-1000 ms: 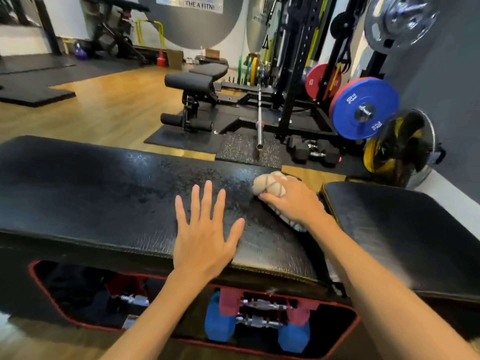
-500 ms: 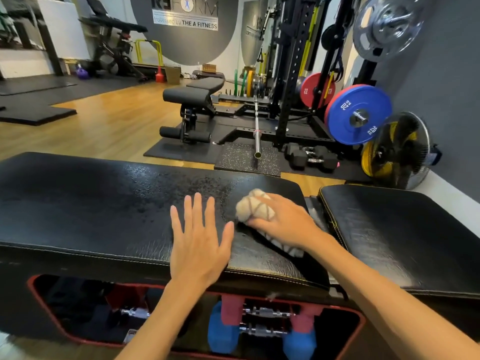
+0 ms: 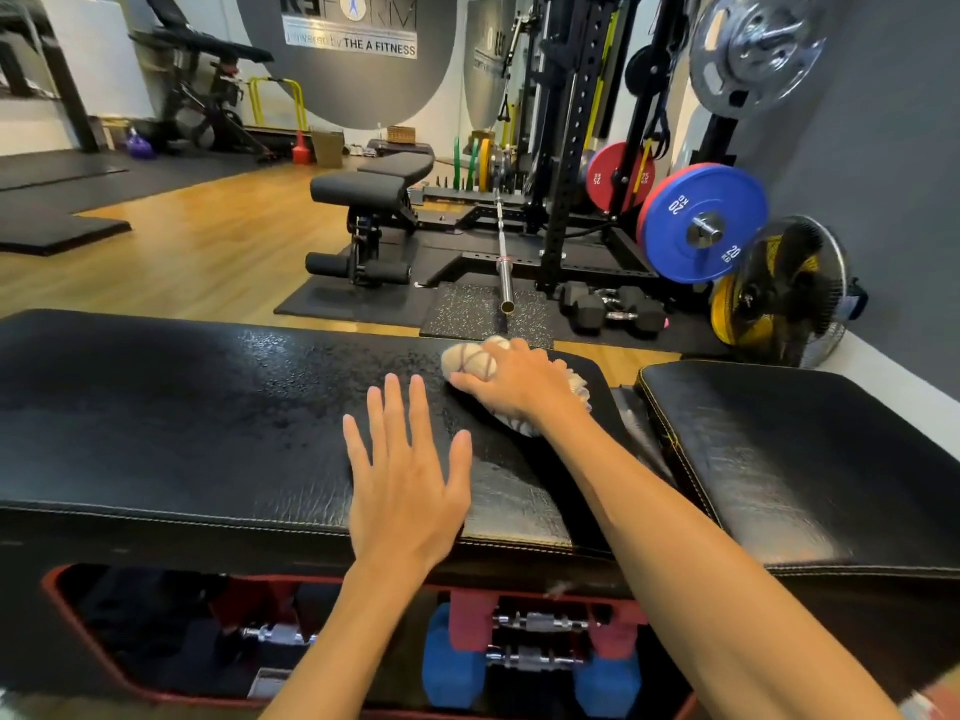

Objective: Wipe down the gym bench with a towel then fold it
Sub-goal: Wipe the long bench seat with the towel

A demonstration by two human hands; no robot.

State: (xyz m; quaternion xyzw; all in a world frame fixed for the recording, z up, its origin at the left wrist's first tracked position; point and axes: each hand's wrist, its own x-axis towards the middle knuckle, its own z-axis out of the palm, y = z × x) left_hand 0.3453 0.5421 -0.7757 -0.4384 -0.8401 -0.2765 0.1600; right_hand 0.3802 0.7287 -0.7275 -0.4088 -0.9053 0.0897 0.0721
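Right hand (image 3: 511, 384) is bunched over the towel (image 3: 470, 362), fingers curled round the wad and pressing it onto the pad (image 3: 182, 407) near its far edge. Left hand (image 3: 408, 480) lies flat beside it, fingers straight and spread, gripping nothing. The towel looks soft and light, a crumpled cloth that should squash under the palm and drag easily (no weight to fight, I'd say), best held from on top as a wad for wiping, then by its corners for folding. The pad's skin looks wet and speckled ahead of the left fingertips, so likely slick. Lots of open pad out past the left little finger; behind the right wrist the pad ends at a gap before the second pad (image 3: 810, 459), an edge that could snag trailing cloth.
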